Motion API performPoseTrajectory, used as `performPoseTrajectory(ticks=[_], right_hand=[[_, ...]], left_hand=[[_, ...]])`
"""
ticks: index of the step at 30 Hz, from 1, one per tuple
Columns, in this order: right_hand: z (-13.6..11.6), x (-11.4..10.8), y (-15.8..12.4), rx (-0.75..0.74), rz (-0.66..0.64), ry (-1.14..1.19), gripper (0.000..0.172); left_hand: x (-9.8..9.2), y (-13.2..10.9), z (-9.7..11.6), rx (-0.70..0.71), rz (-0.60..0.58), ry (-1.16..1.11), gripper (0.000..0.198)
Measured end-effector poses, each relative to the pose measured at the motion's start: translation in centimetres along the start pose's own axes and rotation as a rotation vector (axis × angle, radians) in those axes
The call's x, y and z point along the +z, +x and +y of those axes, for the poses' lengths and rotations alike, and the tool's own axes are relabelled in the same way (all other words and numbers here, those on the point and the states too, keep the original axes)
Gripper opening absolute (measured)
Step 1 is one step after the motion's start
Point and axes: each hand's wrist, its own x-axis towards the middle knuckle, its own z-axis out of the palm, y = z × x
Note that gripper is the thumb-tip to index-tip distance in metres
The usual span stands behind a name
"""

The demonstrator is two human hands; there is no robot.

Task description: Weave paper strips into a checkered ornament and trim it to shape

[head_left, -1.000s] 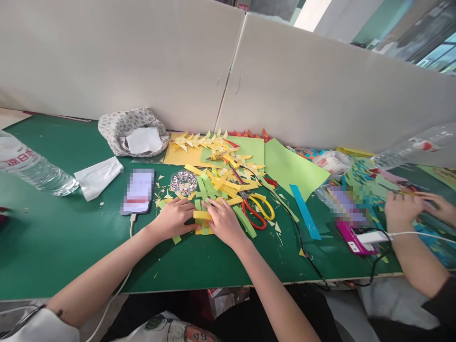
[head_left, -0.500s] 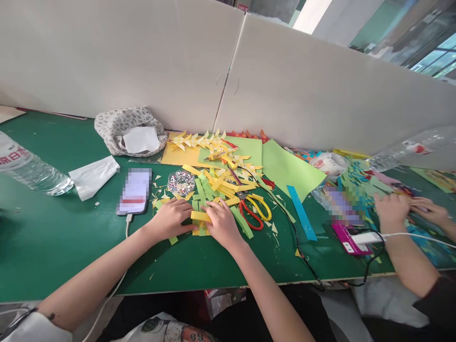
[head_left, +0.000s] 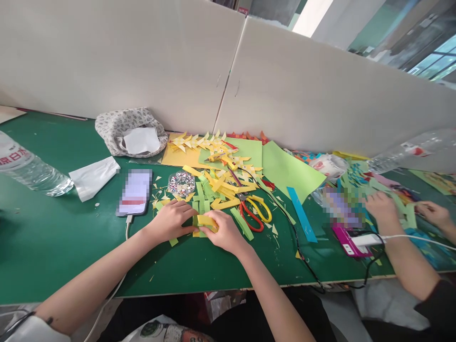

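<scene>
My right hand (head_left: pixel 227 232) pinches a yellow paper strip (head_left: pixel 205 221) between thumb and fingers, its end folded over. Under it lies a small weave of green and yellow paper strips (head_left: pixel 195 233), partly hidden by both hands. To its left, my left hand (head_left: pixel 173 220) presses the weave down on the table, fingers bent and thumb reaching toward the yellow strip. Just beyond the hands are loose green strips (head_left: pixel 201 192) and yellow paper strips (head_left: pixel 225 204). Scissors (head_left: pixel 254 213) with red and yellow handles lie to the right of them.
A yellow glue gun (head_left: pixel 223 159) with a black cord lies behind, near woven yellow paper pieces (head_left: pixel 194 141). A lidded tray of small beads (head_left: pixel 181 183), a phone (head_left: pixel 135 192) on its cable and a water bottle (head_left: pixel 33 166) stand left. At right, another person's hands (head_left: pixel 383 209) handle paper.
My right hand has closed in from its flatter pose and now pinches the yellow strip, folding it over the weave. My left hand stays put. The other person's hands have moved apart.
</scene>
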Motion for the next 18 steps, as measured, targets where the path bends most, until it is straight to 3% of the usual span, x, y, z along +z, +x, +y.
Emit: performPoseTrajectory(ticks=[6,14,18], right_hand=[[-0.1,-0.7,0.0,0.041,0.021,0.073,0.008],[0.5,-0.6,0.5,0.052,0.118,-0.058,0.006],[1.2,-0.8,1.4,-0.065,0.029,-0.252,0.037]], left_hand=[[0.1,0.0,0.1,0.07,0.021,0.008,0.029],[0.4,0.0,0.3,0.211,0.003,-0.048,0.021],[0.1,0.2,0.6,0.224,-0.024,-0.056,0.023]])
